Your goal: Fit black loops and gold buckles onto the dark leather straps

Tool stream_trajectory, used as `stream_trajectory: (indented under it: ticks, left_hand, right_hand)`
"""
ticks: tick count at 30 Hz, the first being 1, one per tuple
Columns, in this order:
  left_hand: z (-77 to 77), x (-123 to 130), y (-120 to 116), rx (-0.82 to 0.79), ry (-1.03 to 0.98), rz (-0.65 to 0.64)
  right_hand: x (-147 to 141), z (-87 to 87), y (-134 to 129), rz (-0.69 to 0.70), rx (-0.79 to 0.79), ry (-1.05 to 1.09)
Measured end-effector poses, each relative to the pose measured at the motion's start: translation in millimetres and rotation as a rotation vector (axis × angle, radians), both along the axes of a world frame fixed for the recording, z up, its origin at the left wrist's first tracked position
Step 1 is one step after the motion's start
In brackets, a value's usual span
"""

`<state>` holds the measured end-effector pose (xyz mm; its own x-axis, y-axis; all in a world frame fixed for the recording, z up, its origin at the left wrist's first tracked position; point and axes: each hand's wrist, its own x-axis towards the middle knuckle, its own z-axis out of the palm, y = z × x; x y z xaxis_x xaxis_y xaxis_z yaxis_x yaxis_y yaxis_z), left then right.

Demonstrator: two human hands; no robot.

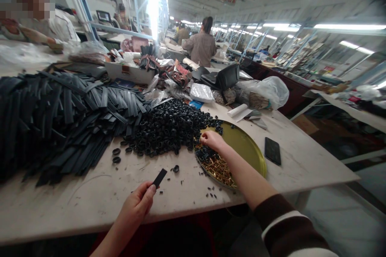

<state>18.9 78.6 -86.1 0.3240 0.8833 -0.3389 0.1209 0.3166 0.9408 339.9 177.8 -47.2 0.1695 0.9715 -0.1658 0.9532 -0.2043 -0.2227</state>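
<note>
While the left hand (139, 201) grips a short black strip (159, 178) between thumb and fingers, the strip's lower end is hidden in that grasp. The right hand (213, 141) has its fingertips bunched over the near-left part of a round golden tray (249, 144); whether they pinch anything, I cannot tell. Just below those fingers lie small brass-coloured pieces (218, 172), too tangled to make out singly, and the right forearm covers part of the tray. To the left of the same fingers, a heap of black loops (169, 126) hides some of the tray's rim. Beyond the left fingers, farther left, a pile of long black strips (57, 116) is cut off by the view's edge. A phone (272, 151) lies well to the right of both hands' fingers.
</note>
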Motion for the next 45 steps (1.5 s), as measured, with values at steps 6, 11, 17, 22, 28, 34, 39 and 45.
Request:
stream_trajectory:
  ticks: [6,11,17,22,28,34,39,45]
  left_hand:
    - [3.9,2,-3,0.047,-0.001,-0.028]
    - [23.6,0,-3,0.182,0.116,0.014]
    - [60.7,15,0,0.250,0.069,0.005]
    - [61.5,10,-4,0.144,-0.017,0.018]
    - [56.1,5,-18,-0.154,-0.258,-0.032]
    - [44.3,4,-24,0.056,-0.033,-0.029]
    - [50.0,-13,-28,0.184,0.221,-0.188]
    - [60.1,-15,-30,0.155,0.216,-0.349]
  right_hand:
    - [-9,5.2,10,0.013,0.009,0.137]
    - [-34,25.7,-28,0.032,0.142,0.337]
    - [-118,30.7,-94,0.093,0.065,1.097]
    - [-162,22.9,-120,0.121,-0.031,1.310]
    - [-170,15.8,-129,-0.016,0.035,1.412]
    - [-165,3.3,-135,-0.125,0.037,1.562]
    - [-160,-3.8,-136,-0.189,0.017,1.625]
    - [-163,-1.4,-144,-0.194,-0.038,1.645]
